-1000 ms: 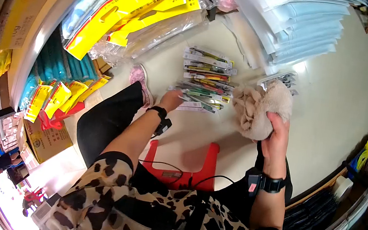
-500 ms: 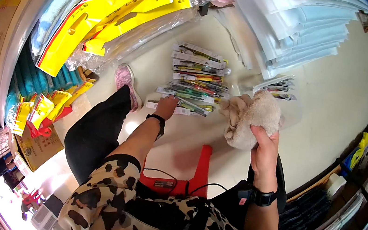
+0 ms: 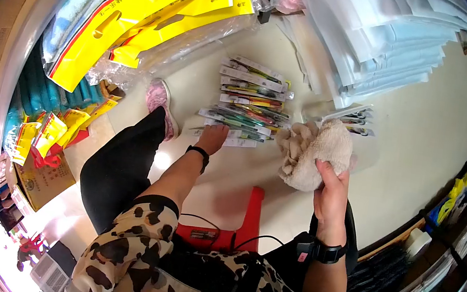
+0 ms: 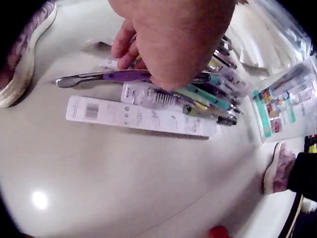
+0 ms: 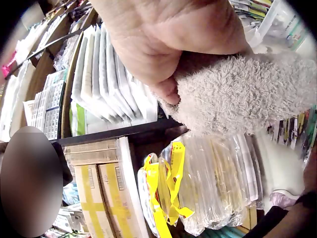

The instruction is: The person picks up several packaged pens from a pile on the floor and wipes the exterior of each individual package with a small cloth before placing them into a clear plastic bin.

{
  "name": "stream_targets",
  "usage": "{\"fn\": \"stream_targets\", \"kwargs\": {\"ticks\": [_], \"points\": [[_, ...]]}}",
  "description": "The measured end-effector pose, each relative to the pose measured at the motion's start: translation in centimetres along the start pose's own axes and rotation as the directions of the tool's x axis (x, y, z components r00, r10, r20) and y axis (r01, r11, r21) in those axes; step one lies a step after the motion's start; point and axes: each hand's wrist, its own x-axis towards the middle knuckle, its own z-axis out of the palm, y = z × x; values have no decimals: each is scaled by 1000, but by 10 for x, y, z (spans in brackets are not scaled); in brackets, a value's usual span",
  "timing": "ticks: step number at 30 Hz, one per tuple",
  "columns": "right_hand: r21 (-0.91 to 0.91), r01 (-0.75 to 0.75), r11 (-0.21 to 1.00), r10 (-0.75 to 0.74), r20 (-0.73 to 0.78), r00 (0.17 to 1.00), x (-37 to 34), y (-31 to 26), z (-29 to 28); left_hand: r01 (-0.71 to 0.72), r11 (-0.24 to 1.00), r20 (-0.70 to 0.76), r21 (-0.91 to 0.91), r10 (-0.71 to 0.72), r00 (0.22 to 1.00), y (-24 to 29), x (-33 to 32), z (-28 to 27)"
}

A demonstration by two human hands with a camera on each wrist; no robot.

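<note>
Packaged toothbrushes (image 3: 251, 102) lie in a stacked pile on the floor in the head view. At the pile's near end is my left hand (image 3: 211, 139); in the left wrist view, the thumb and bent fingers of that hand (image 4: 173, 39) pinch a pack with a purple toothbrush (image 4: 126, 75). A white pack with a barcode (image 4: 91, 110) lies flat beside it. My right hand (image 3: 331, 195) grips a bunched beige fluffy cloth (image 3: 328, 150), right of the pile. Seen from the right wrist, the hand (image 5: 168, 37) wraps the cloth's edge (image 5: 242, 96).
Behind the cloth, a clear container (image 3: 343, 112) holds more toothbrush packs. White-blue plastic sheets (image 3: 378, 53) stand at the back right, yellow-labelled bags (image 3: 126, 20) at the upper left. A red stool (image 3: 250, 217) is close to my body, a pink shoe (image 3: 159, 100) left of the pile.
Since half a second ago, the near packs by my left hand have shifted and lie straighter along the pile. The right hand and the cloth have moved slightly left.
</note>
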Motion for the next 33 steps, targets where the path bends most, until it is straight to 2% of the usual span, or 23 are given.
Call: {"fn": "stream_targets", "kwargs": {"ticks": [3, 6, 7, 8, 9, 10, 12, 13, 14, 16, 18, 19, 22, 24, 26, 27, 29, 32, 33], "points": [[-3, 5, 1000, -5, 31, 999, -2, 2, -3, 152, 971, 128, -187, -129, 983, 2, 4, -23], [-30, -9, 999, 11, 54, 998, -4, 5, -9, -112, 972, -20, -206, 110, 994, 4, 13, -52], [-58, 10, 998, -6, 72, 997, -5, 7, -11, 65, 773, 82, -631, -17, 997, 11, 16, -74], [-87, 33, 996, -25, 91, 996, -4, 9, -13, 238, 384, 226, -892, -77, 971, 23, 19, -110], [-117, 57, 991, -45, 109, 993, -2, 10, -15, 370, -97, 376, -924, -53, 925, 34, 20, -145], [-180, 80, 980, -55, 138, 989, 0, 10, -17, 300, -137, 306, -944, -25, 952, 43, 17, -179], [-191, 72, 979, -47, 134, 990, -5, 0, -5, 162, -223, 160, -961, 26, 987, 64, 1, -242], [-196, 66, 978, -41, 132, 990, -9, -2, 4, 120, -135, 116, -984, 31, 993, 79, -12, -263], [-164, 215, 963, -195, 126, 973, -14, 0, 18, 76, -48, 74, -996, 40, 996, 96, -28, -278], [-108, 486, 867, -477, 97, 873, -21, 8, 43, -2, 107, 6, -994, 69, 998, 110, -47, -293], [-35, 383, 923, -376, 117, 919, -18, 3, 36, -66, 236, -44, -970, 101, 994, 113, -61, -301], [0, 334, 943, -331, 132, 935, -14, -3, 35, -55, 215, -30, -975, 116, 993, 114, -65, -308], [-2, 317, 948, -317, 18, 948, -18, -15, 36, -5, 145, 16, -989, 139, 990, 117, -79, -316], [73, 347, 935, -345, -29, 938, -9, -20, 28, 7, 106, 21, -994, 136, 991, 116, -81, -313], [93, 420, 903, -413, -84, 907, -4, -23, 24, 80, 166, 105, -983, 152, 983, 115, -86, -317], [186, 369, 911, -362, -71, 929, -4, -24, 23, 114, 196, 146, -974, 159, 976, 115, -87, -320], [365, 257, 895, -265, -28, 964, -5, -25, 23, 87, 187, 117, -979, 155, 981, 116, -86, -322], [496, 128, 859, -209, 111, 972, 4, -11, 18, 54, 181, 81, -982, 149, 986, 116, -79, -315], [505, 108, 856, -189, 112, 976, 4, -6, 19, 45, 182, 71, -982, 141, 988, 116, -77, -314]]}}
